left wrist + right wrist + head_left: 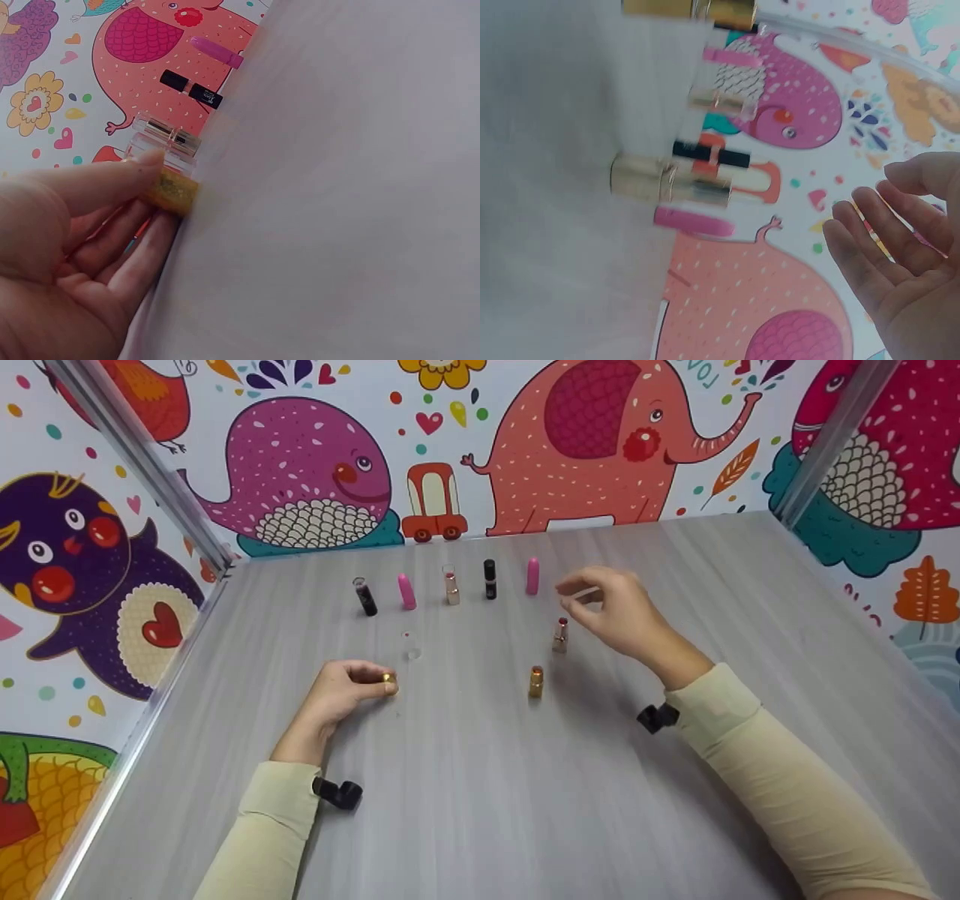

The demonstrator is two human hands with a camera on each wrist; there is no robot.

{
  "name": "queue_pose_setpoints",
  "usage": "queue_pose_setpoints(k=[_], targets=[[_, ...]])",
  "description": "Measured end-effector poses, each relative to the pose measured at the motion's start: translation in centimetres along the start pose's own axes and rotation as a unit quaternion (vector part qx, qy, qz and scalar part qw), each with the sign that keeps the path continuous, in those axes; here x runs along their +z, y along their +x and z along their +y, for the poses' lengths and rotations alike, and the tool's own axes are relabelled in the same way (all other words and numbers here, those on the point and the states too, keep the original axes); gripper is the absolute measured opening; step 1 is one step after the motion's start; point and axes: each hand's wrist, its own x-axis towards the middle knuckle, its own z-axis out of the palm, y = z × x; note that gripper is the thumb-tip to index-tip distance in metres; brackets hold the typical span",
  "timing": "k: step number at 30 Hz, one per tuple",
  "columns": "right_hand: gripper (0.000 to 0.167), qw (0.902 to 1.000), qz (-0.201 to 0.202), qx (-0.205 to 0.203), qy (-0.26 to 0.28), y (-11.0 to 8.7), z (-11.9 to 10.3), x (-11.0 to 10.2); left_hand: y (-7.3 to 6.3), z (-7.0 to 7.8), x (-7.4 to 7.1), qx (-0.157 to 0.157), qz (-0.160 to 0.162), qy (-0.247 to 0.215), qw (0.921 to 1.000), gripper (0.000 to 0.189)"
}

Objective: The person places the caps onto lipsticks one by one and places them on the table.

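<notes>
My left hand (337, 694) pinches a small gold lipstick cap (176, 193) between thumb and fingers, low at the tabletop. Just beyond it stands a clear lipstick cap (411, 648). My right hand (619, 611) holds nothing; its fingers are loosely bent, with the thumb apart from them in the right wrist view. Close below those fingers stands an uncapped rose-gold lipstick (560, 637) with a red tip. Nearer to me is an uncapped gold lipstick (535, 684), also upright.
A row of lipsticks stands at the back: a black one with a clear top (365, 598), a pink one (406, 592), a rose-gold one with a clear cap (451, 589), a black one (490, 581) and another pink one (532, 577). Cartoon-printed walls (442, 435) border the grey table (465, 795).
</notes>
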Motion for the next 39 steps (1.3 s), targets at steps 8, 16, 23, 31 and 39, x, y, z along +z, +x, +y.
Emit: queue_pose_setpoints(k=[8, 16, 23, 31, 39], targets=[[0.024, 0.9986, -0.044, 0.006, 0.028, -2.3, -0.8, 1.9, -0.1, 0.2, 0.0, -0.003, 0.010, 0.002, 0.9999, 0.027], [0.046, 0.9893, -0.135, 0.040, 0.038, -3.6, 0.3, 4.0, 0.2, 0.3, 0.2, 0.000, 0.006, -0.004, 1.0000, 0.025], [0.043, 0.9775, -0.169, 0.102, 0.075, -4.0, 1.8, 5.2, 0.1, 0.3, 0.4, -0.011, 0.002, -0.006, 0.9999, 0.028], [0.035, 0.9673, -0.185, 0.117, 0.128, -3.9, 2.7, 6.0, 0.0, 0.1, 0.1, -0.016, 0.004, -0.007, 0.9998, 0.026], [0.028, 0.9677, -0.178, 0.120, 0.132, -4.1, 3.6, 6.8, 0.0, 0.2, 0.1, -0.010, 0.005, -0.011, 0.9999, 0.027]])
